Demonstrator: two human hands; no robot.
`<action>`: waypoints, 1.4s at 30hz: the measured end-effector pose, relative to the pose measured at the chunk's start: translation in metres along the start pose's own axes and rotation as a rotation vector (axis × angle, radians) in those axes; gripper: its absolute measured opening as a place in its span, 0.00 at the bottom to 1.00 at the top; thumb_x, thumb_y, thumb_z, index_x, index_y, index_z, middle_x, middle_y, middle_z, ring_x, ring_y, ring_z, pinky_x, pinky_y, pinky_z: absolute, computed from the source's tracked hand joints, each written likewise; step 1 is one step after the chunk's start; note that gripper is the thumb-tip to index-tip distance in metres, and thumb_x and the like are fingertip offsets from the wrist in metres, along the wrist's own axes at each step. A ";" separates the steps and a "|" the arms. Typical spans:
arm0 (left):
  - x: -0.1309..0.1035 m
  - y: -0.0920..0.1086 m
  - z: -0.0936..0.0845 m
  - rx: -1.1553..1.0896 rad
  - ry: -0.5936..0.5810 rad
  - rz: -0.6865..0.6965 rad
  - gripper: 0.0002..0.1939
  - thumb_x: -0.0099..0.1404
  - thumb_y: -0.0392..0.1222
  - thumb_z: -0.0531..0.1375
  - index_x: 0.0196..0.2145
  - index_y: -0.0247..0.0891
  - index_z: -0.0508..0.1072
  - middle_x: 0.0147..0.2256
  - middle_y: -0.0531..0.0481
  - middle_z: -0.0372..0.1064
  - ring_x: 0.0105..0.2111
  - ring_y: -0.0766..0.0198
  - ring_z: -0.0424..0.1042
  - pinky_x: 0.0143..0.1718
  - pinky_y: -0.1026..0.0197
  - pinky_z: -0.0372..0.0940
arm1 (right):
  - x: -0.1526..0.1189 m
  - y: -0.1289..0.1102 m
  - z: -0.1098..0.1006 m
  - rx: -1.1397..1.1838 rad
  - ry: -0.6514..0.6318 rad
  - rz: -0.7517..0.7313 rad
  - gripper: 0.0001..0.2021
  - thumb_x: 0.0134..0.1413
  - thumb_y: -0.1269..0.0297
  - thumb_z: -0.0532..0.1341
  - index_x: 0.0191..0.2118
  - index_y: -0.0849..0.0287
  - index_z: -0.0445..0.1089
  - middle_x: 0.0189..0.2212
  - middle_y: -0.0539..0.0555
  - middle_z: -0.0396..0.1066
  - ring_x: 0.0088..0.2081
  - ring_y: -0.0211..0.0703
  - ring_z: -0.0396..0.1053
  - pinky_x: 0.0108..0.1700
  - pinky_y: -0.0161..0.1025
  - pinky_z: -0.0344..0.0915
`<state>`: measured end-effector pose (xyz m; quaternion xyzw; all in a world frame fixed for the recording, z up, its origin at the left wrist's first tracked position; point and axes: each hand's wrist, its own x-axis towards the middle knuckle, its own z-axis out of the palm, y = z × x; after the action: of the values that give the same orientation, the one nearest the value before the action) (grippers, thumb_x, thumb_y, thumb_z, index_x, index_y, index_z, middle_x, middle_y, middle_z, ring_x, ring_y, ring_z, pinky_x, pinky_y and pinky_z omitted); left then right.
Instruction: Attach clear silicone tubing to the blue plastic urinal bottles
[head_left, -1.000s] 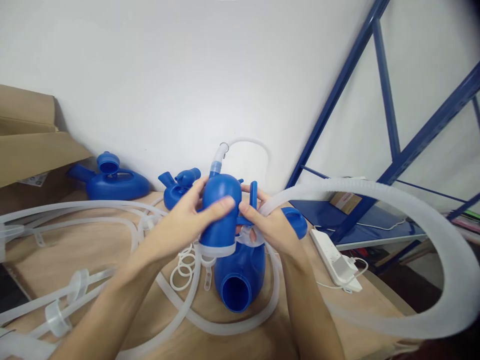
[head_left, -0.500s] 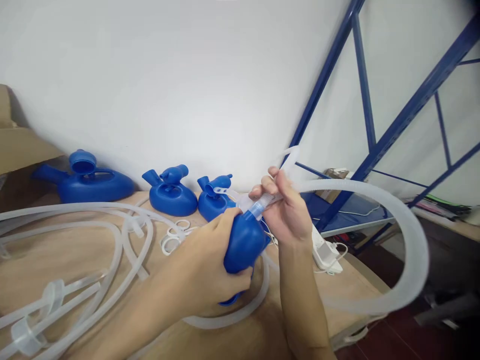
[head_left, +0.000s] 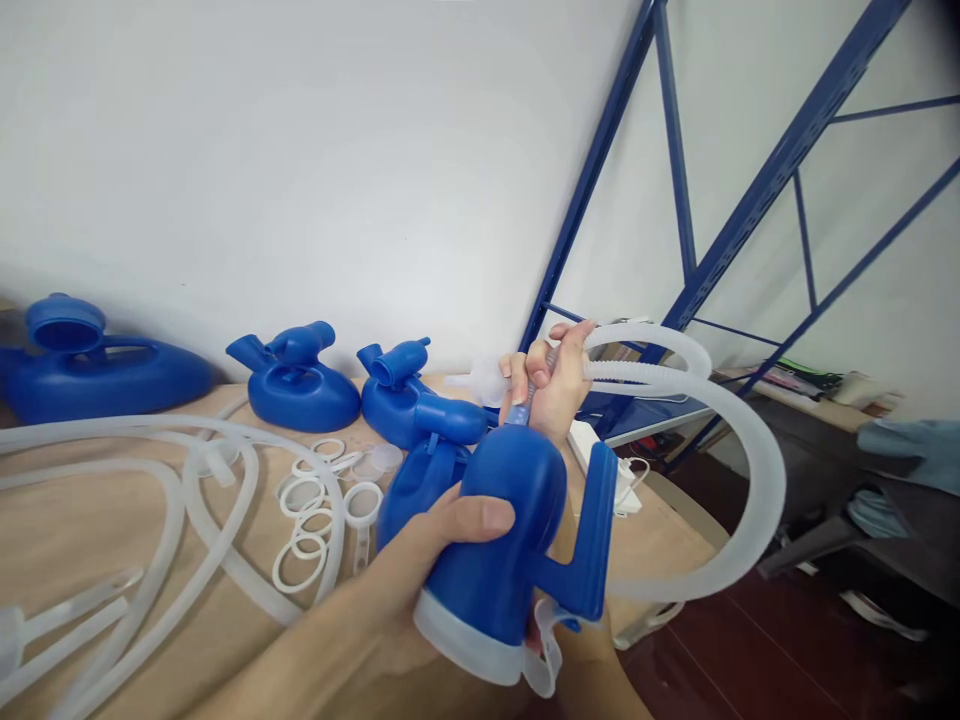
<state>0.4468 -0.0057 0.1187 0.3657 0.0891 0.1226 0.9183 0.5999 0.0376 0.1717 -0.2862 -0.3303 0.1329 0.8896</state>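
Observation:
My left hand [head_left: 442, 535] is wrapped round a blue plastic urinal head [head_left: 514, 480], its thumb lying across the side. A translucent cap [head_left: 469, 640] with a strap covers the wide lower end, and an L-shaped blue tab [head_left: 596, 535] sticks out at the right. Beyond the narrow end, my right hand [head_left: 555, 380] is closed on a translucent ribbed hose [head_left: 761, 480] close to a clear connector [head_left: 517, 413]. The hose loops out to the right and back. Behind my left hand is a blue urinal bottle [head_left: 405, 490], partly hidden.
Several more blue urinal bottles [head_left: 304, 395] stand along the wall. Translucent tubes [head_left: 172, 520] and white rings [head_left: 300, 565] lie on the left of the brown tabletop [head_left: 232, 650]. A power strip [head_left: 592, 455] and a blue metal rack [head_left: 600, 150] are at the right.
The blue head has turned in my left hand, so its capped end and tab now show. My right hand has moved onto the ribbed hose. The view has shifted right.

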 end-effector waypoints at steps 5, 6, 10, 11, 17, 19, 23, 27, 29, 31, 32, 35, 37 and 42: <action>0.013 -0.014 0.005 -0.051 -0.046 0.005 0.32 0.54 0.54 0.72 0.53 0.37 0.77 0.40 0.42 0.80 0.42 0.49 0.80 0.42 0.53 0.74 | 0.008 -0.010 -0.006 0.034 0.044 -0.037 0.24 0.64 0.34 0.58 0.35 0.52 0.59 0.12 0.32 0.44 0.08 0.31 0.46 0.16 0.31 0.48; 0.014 -0.014 0.008 -0.034 -0.048 0.002 0.33 0.52 0.53 0.74 0.53 0.36 0.77 0.39 0.43 0.79 0.38 0.52 0.80 0.40 0.55 0.74 | 0.009 -0.013 -0.008 0.049 0.047 -0.041 0.23 0.65 0.35 0.58 0.35 0.52 0.59 0.12 0.32 0.43 0.08 0.30 0.44 0.16 0.31 0.48; 0.010 -0.005 0.017 0.275 0.035 0.042 0.31 0.53 0.46 0.76 0.53 0.40 0.76 0.38 0.48 0.78 0.35 0.59 0.77 0.40 0.58 0.72 | 0.012 -0.025 -0.011 0.089 0.057 -0.030 0.21 0.67 0.40 0.59 0.34 0.52 0.58 0.13 0.32 0.38 0.08 0.30 0.39 0.17 0.32 0.48; 0.008 -0.002 0.019 0.362 0.055 0.054 0.31 0.55 0.45 0.76 0.55 0.41 0.76 0.39 0.48 0.78 0.39 0.57 0.78 0.43 0.57 0.72 | 0.012 -0.028 -0.012 0.095 0.066 -0.030 0.20 0.68 0.42 0.58 0.34 0.52 0.58 0.14 0.33 0.37 0.08 0.30 0.39 0.17 0.32 0.48; -0.002 0.010 0.024 0.555 0.041 0.081 0.39 0.56 0.48 0.76 0.63 0.44 0.70 0.47 0.46 0.80 0.50 0.47 0.78 0.50 0.51 0.72 | 0.008 -0.041 -0.007 0.115 0.140 -0.089 0.19 0.77 0.52 0.46 0.32 0.53 0.61 0.13 0.35 0.37 0.08 0.32 0.40 0.16 0.34 0.46; -0.002 0.017 0.020 0.593 0.050 0.087 0.38 0.55 0.50 0.76 0.61 0.45 0.72 0.47 0.47 0.80 0.48 0.48 0.79 0.48 0.52 0.73 | 0.007 -0.039 -0.005 0.096 0.120 -0.131 0.17 0.76 0.53 0.49 0.33 0.52 0.61 0.13 0.36 0.39 0.09 0.33 0.42 0.17 0.33 0.49; -0.001 0.042 0.000 0.807 0.215 0.166 0.38 0.49 0.56 0.78 0.56 0.44 0.76 0.47 0.47 0.80 0.49 0.47 0.78 0.48 0.52 0.73 | 0.011 -0.023 -0.003 -0.017 0.097 -0.155 0.18 0.68 0.43 0.57 0.33 0.51 0.61 0.15 0.36 0.41 0.12 0.33 0.47 0.18 0.34 0.53; 0.003 0.060 -0.018 0.874 0.301 0.198 0.36 0.49 0.55 0.78 0.53 0.44 0.78 0.47 0.48 0.80 0.47 0.50 0.79 0.46 0.55 0.72 | 0.014 -0.005 0.001 -0.020 0.187 -0.223 0.20 0.66 0.39 0.57 0.33 0.49 0.59 0.16 0.37 0.43 0.13 0.35 0.48 0.18 0.34 0.51; 0.007 0.063 -0.025 0.849 0.273 0.206 0.31 0.50 0.52 0.78 0.51 0.43 0.79 0.46 0.49 0.80 0.46 0.52 0.79 0.45 0.57 0.72 | 0.013 0.001 0.003 -0.008 0.232 -0.240 0.20 0.67 0.39 0.56 0.33 0.49 0.59 0.16 0.38 0.44 0.14 0.35 0.48 0.18 0.33 0.51; 0.011 0.068 -0.035 0.837 0.285 0.248 0.28 0.51 0.54 0.77 0.48 0.41 0.81 0.44 0.48 0.81 0.45 0.52 0.79 0.44 0.58 0.72 | 0.011 0.006 0.004 -0.002 0.238 -0.230 0.20 0.67 0.39 0.56 0.33 0.50 0.58 0.16 0.38 0.45 0.14 0.34 0.49 0.18 0.32 0.51; 0.012 0.071 -0.042 0.824 0.306 0.274 0.28 0.52 0.57 0.76 0.46 0.39 0.81 0.44 0.47 0.81 0.43 0.52 0.79 0.42 0.58 0.72 | 0.009 0.008 0.006 -0.001 0.220 -0.220 0.20 0.67 0.40 0.57 0.33 0.50 0.58 0.16 0.37 0.46 0.14 0.34 0.50 0.18 0.32 0.52; 0.013 0.088 -0.071 0.734 0.412 0.316 0.33 0.58 0.69 0.68 0.46 0.36 0.82 0.40 0.42 0.82 0.38 0.51 0.80 0.38 0.57 0.73 | 0.001 0.019 0.010 -0.009 0.082 -0.186 0.20 0.66 0.41 0.59 0.34 0.51 0.60 0.15 0.36 0.50 0.14 0.33 0.55 0.21 0.31 0.59; 0.010 0.099 -0.093 0.665 0.482 0.299 0.36 0.60 0.72 0.65 0.49 0.36 0.81 0.39 0.41 0.82 0.38 0.50 0.80 0.38 0.56 0.74 | -0.006 0.029 0.013 -0.031 -0.057 -0.145 0.20 0.65 0.41 0.60 0.34 0.52 0.61 0.15 0.36 0.55 0.16 0.34 0.60 0.23 0.32 0.64; 0.002 0.107 -0.133 0.789 0.554 0.281 0.39 0.62 0.73 0.63 0.57 0.38 0.76 0.45 0.42 0.81 0.42 0.51 0.80 0.36 0.60 0.73 | -0.015 0.050 0.017 -0.033 -0.141 -0.091 0.20 0.66 0.40 0.59 0.36 0.53 0.62 0.16 0.37 0.60 0.18 0.34 0.65 0.26 0.33 0.68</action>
<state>0.3982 0.1567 0.0973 0.6474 0.3190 0.2945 0.6264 0.5749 0.0789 0.1449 -0.2756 -0.4071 0.1069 0.8642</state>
